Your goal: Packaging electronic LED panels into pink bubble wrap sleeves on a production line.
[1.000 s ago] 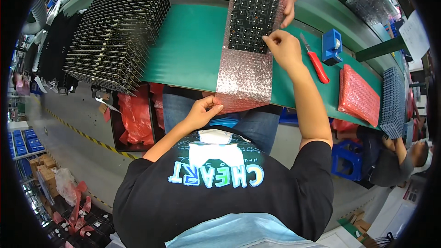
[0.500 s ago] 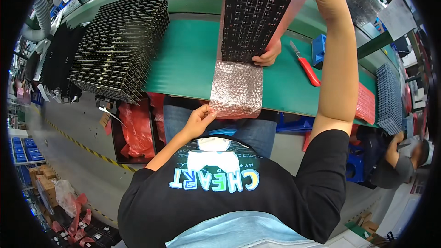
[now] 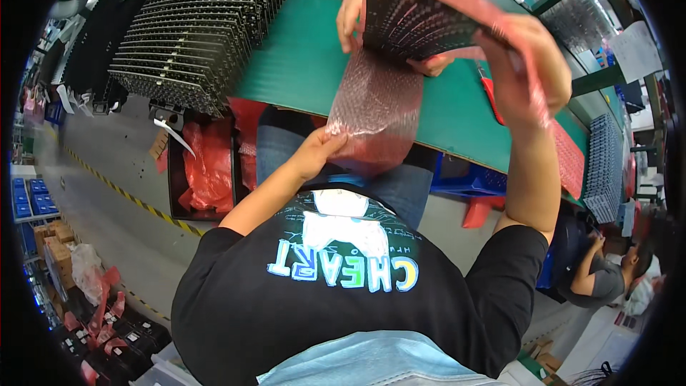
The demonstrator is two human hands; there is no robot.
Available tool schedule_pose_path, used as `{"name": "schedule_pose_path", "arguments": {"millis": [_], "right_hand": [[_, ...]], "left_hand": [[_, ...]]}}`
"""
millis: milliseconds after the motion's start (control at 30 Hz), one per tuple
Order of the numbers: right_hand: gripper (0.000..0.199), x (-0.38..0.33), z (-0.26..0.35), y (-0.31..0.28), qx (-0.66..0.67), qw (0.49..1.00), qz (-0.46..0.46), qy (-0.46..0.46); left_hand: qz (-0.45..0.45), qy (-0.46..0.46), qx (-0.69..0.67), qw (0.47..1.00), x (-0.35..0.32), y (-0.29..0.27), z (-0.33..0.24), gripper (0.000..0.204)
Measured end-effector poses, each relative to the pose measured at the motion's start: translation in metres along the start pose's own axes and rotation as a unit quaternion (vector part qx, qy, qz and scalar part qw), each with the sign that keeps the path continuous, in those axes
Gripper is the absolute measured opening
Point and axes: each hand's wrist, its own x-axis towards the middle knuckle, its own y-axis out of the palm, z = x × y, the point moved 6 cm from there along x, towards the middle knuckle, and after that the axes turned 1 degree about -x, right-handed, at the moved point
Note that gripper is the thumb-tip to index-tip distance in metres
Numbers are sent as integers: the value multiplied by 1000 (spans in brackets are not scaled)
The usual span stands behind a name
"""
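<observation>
A black circuit board panel (image 3: 411, 25), bearing rows of small parts, stands tilted over a strip of pinkish bubble wrap (image 3: 379, 96) that hangs past the table's near edge. My left hand (image 3: 319, 151) pinches the strip's near left corner. Up at the right, my right hand (image 3: 536, 64), partly blurred, grips the wrap's far end, which arches over the board's top. Across the table a co-worker's hands hold the board: one hand (image 3: 350, 18) along its left side, the other hand (image 3: 434, 65) by its lower right. The wrap hides part of the board.
On the green table (image 3: 296, 50), a tall row of black boards (image 3: 193, 43) stands left. A red-handled knife (image 3: 491, 96) lies right, partly behind my forearm. Beyond it are red bubble wrap (image 3: 568, 161) and stacked grey pieces (image 3: 604, 171). A black bin (image 3: 207, 171) holds red wrap below.
My right hand has brought the wrap's far end nearer and over the board's top. My left hand has lifted the near corner slightly. The co-worker's left-side hand has come down onto the board's side.
</observation>
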Motion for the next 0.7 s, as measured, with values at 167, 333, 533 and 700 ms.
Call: {"name": "schedule_pose_path", "arguments": {"millis": [167, 333, 533, 700], "right_hand": [[16, -35, 25, 24, -50, 990, 71, -114], [14, -97, 34, 58, -117, 971, 70, -199], [16, -156, 24, 102, -128, 972, 87, -179], [15, -188, 14, 122, -123, 980, 104, -115]], "left_hand": [[-15, 73, 7, 997, -3, -4, -17, 36], [-70, 145, 56, 985, -9, -4, -19, 37], [-155, 280, 103, 942, -31, 8, -34, 35], [-80, 182, 55, 978, -32, -25, -1, 28]]}}
